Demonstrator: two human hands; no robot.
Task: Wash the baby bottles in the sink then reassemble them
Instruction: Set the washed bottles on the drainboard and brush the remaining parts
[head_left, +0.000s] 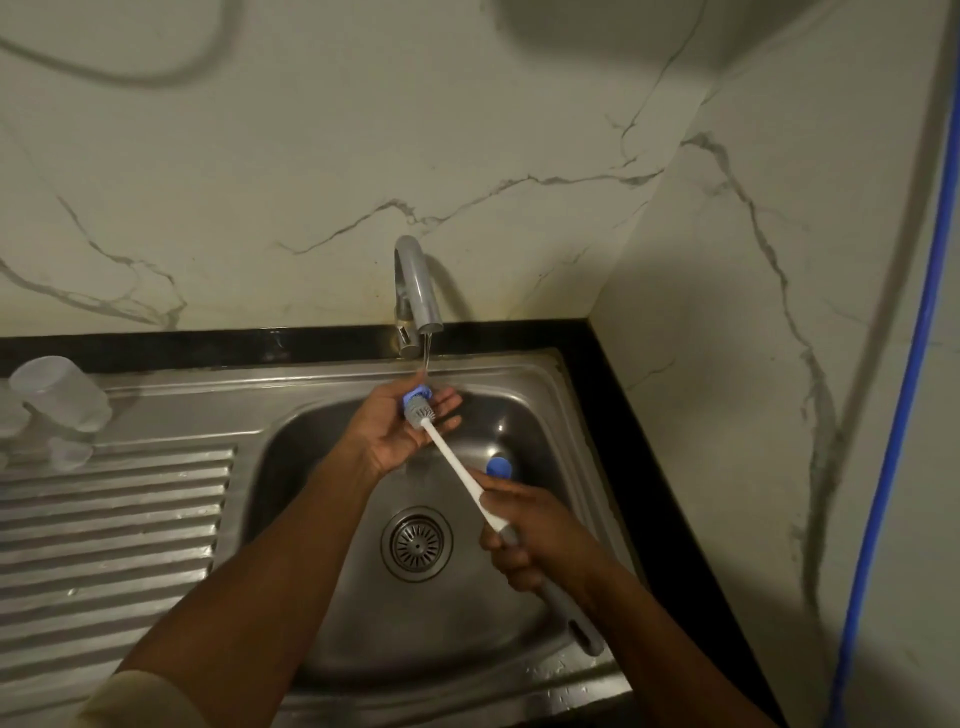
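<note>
The brush (457, 467) scrubs a blue part (418, 391), perhaps collar.

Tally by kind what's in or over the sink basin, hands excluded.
blue bottle parts: 2 (one in the left hand, one lying in the sink)
bottle brush: 1 (gripped by the right hand)
drain strainer: 1
Total: 4
</note>
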